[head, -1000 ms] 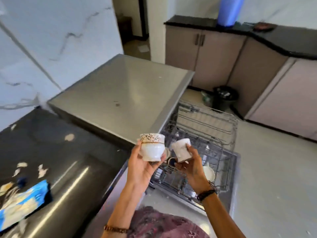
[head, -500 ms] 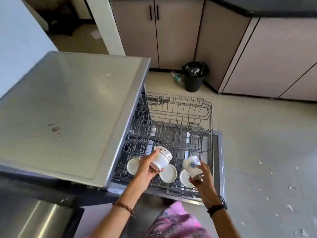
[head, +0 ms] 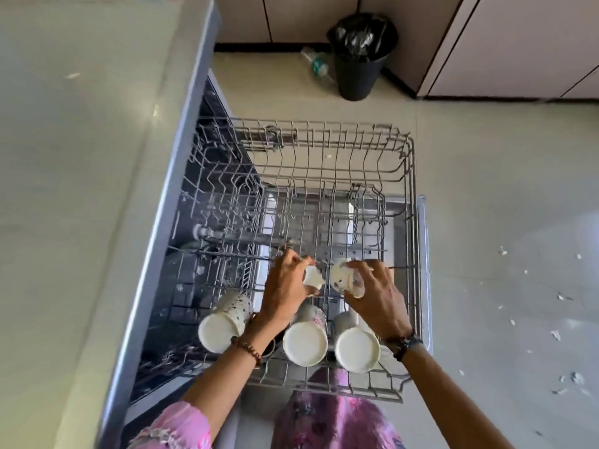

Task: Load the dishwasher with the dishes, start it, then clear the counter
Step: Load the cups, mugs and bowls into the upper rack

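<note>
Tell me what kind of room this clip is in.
Most likely a home kitchen: a pulled-out dishwasher rack holding cups, base cabinets along the wall, and a lined bin on the floor.

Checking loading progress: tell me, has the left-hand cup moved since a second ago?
Yes. The cup in the left hand went from above the counter down into the rack.

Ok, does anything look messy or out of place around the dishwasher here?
Yes. White scraps litter the floor right of the rack, and a plastic bottle lies on the floor beside the bin. The cups in the rack look orderly.
</note>
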